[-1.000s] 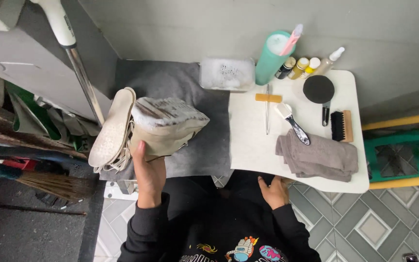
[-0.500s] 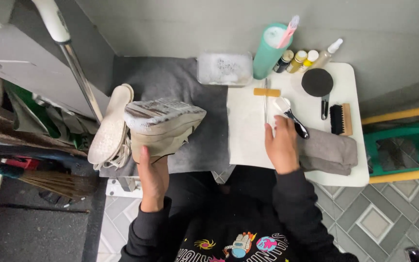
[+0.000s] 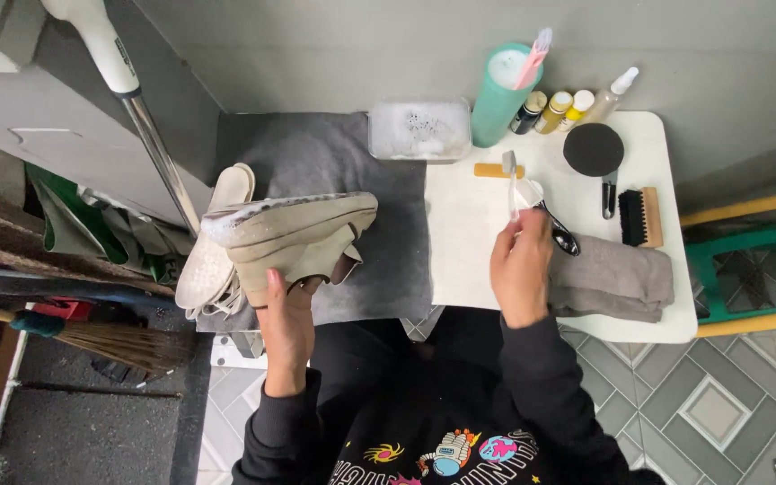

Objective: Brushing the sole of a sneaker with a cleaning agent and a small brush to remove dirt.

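Observation:
My left hand (image 3: 287,319) grips a beige shoe (image 3: 298,235) from below and holds it on its side over the grey mat (image 3: 334,162), its dirty white sole turned up. A second beige shoe (image 3: 213,242) lies at the mat's left edge. My right hand (image 3: 521,265) is closed on the handle of a clear toothbrush (image 3: 510,180) above the white table (image 3: 469,233); the brush head points away from me. Just right of that hand lie a black-handled brush (image 3: 554,224) and a folded grey cloth (image 3: 617,278).
At the table's back stand a clear tub of soapy water (image 3: 419,130), a teal cup (image 3: 503,94), several small bottles (image 3: 568,106), a round black brush (image 3: 594,153) and a wooden bristle brush (image 3: 641,216). A metal pole (image 3: 150,135) leans at left, a broom (image 3: 92,337) lies low left.
My right hand went from the table's near edge up onto the table and closed on the toothbrush. The left hand turned the shoe so its sole faces up.

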